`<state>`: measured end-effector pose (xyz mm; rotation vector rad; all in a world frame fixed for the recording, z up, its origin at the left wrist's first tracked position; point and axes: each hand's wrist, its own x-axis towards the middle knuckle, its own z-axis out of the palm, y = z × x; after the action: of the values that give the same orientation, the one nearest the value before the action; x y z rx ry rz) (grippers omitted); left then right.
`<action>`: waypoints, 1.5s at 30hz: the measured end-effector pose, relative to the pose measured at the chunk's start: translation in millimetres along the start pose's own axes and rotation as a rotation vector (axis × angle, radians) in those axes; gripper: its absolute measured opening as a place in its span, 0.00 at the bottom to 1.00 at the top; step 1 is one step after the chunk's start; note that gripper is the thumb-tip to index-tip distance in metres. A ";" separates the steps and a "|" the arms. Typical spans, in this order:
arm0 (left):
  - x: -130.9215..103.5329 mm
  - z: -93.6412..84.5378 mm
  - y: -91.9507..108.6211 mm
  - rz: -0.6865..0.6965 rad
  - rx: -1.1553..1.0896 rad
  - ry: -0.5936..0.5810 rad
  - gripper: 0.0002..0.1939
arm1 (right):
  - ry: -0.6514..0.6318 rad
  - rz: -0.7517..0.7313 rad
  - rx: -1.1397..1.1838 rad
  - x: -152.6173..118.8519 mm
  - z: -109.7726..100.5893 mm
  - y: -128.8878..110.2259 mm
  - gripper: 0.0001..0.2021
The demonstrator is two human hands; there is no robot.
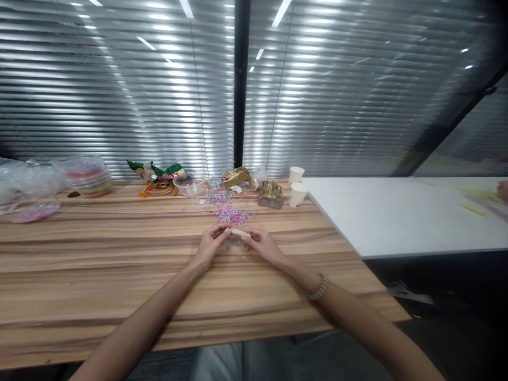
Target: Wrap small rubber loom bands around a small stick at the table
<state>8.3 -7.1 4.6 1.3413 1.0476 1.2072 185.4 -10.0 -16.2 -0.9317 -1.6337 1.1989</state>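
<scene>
Head view: pinching a pale strip (239, 233) at both ends, just above the wooden table (166, 296), its left end between thumb and fingers of the left hand (209, 246), its right end likewise in the right hand (264, 246). Wearing a bracelet (318, 288) on the right wrist. Just beyond the strip, spread loose on the wood, a pile of small pink and whitish pieces (232, 215). Behind that pile, near a clear container (215, 183), more such pieces; too small to tell which lie inside it. To its left, a clear bowl (189, 185), contents too blurred to tell. Farther left, green packets (169, 171) above an orange packet (157, 188), then stacked clear tubs (87, 177) with red and yellow-green showing through the walls. Beside those, a clear plastic bag (29, 180), and in front of it a shallow clear container (34, 210) with pink inside. Right of the clear container, a gold packet (235, 177) and a gold-topped box (270, 194), then two white paper cups (297, 196), upright, insides hard to read. At far right, by a white table (392, 217), part of another person's hand (503, 191).
</scene>
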 end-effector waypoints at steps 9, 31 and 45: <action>-0.2 -0.7 -2.2 -0.009 -0.023 -0.023 0.19 | 0.023 0.006 0.014 -0.4 1.6 -7.5 0.18; -0.1 0.7 -2.2 -0.013 -0.019 -0.031 0.16 | 0.011 0.022 0.011 -0.4 1.7 -7.1 0.18; -0.7 1.0 -0.1 -0.035 -0.036 -0.009 0.17 | 0.034 0.021 -0.021 -1.9 2.5 -12.6 0.16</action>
<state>9.2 -7.9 4.5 1.2946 1.0348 1.1874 182.8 -15.7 -4.8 -0.9801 -1.6163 1.1759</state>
